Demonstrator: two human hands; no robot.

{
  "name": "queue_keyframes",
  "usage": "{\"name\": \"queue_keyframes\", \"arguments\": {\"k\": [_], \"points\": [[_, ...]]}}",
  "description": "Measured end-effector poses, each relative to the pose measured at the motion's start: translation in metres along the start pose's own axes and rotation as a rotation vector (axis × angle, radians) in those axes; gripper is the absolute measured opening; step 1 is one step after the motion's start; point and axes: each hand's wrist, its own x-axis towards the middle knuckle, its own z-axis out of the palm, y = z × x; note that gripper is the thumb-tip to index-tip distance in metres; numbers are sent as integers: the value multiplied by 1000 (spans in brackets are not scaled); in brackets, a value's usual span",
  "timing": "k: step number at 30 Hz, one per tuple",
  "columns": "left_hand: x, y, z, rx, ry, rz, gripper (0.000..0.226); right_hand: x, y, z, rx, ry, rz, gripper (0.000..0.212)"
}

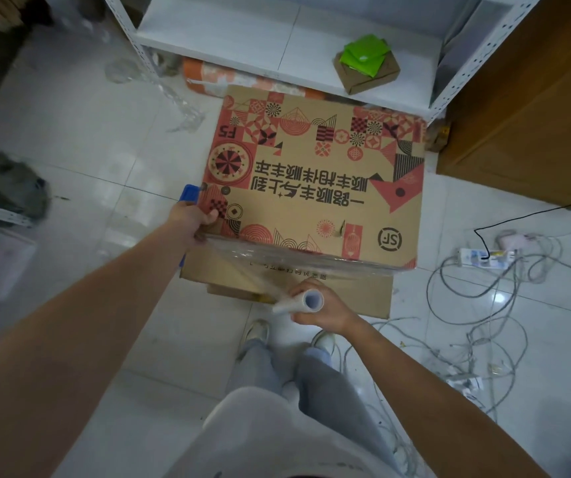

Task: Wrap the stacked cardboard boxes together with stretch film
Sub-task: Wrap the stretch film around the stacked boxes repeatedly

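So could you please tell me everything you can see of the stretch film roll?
The stretch film roll is a slim, pale tube with a hollow core, its open end facing the camera. The right hand grips it, held low by the near side of the stacked cardboard boxes. A clear, wrinkled, glossy sheet of film runs from it up to the top box's near edge, where the left hand pins it at the near left corner. Little film seems left on the roll.

place: storeroom or small parcel-packing room | floor: glossy white tiles [104, 132] | storage: white metal shelving [277, 39] holding a small brown parcel [367, 72] | goods: printed courier cardboard boxes [311, 167] | clutter: loose cables [484, 322], power strip [484, 258], film scraps [180, 108]
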Motion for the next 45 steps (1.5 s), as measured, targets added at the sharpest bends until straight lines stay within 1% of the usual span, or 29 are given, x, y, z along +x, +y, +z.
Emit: {"name": "queue_keyframes", "arguments": {"k": [3, 7, 11, 16, 18, 20, 22, 25, 30, 33, 35, 37, 38, 43, 45], "points": [[0, 0, -2, 15, 14, -4, 39, -5, 2, -11, -22, 8, 5, 39], [2, 0, -3, 8, 27, -6, 38, -6, 2, -16, 78, 53, 56, 32], [2, -1, -2, -8, 38, 8, 38, -9, 4, -15, 157, 148, 167, 22], [-1, 0, 2, 36, 76, 37, 29, -17, 6, -12, 195, 255, 238, 22], [-1, 1, 3, 83, 76, 70, 32, -19, 0, -11, 211, 286, 254, 24], [-1, 2, 3, 159, 50, 103, 40, -19, -5, -11, 255, 309, 267, 20], [-4, 0, 4, 201, 70, 122, 39, -22, -9, -14, 281, 331, 292, 19], [-8, 1, 5, 285, 132, 135, 36, -22, -6, -15, 308, 353, 325, 25], [0, 0, 0, 272, 80, 95, 42, -21, -7, -15, 348, 380, 342, 32], [-3, 3, 1, 248, 64, 82, 40, -24, -11, -15, 348, 385, 373, 36], [-8, 5, 2, 207, 46, 53, 39, -27, -14, -16, 338, 392, 378, 33], [-9, 6, 2, 191, 36, 39, 39, -32, -15, -17, 342, 406, 353, 22], [-10, 7, 2, 195, 36, 32, 39, -34, -16, -16, 351, 412, 332, 20], [-14, 5, 5, 212, 52, 33, 38, -35, -17, -15, 329, 432, 298, 25], [-14, 6, 6, 218, 58, 38, 38, -35, -18, -16, 353, 435, 296, 23]]}}
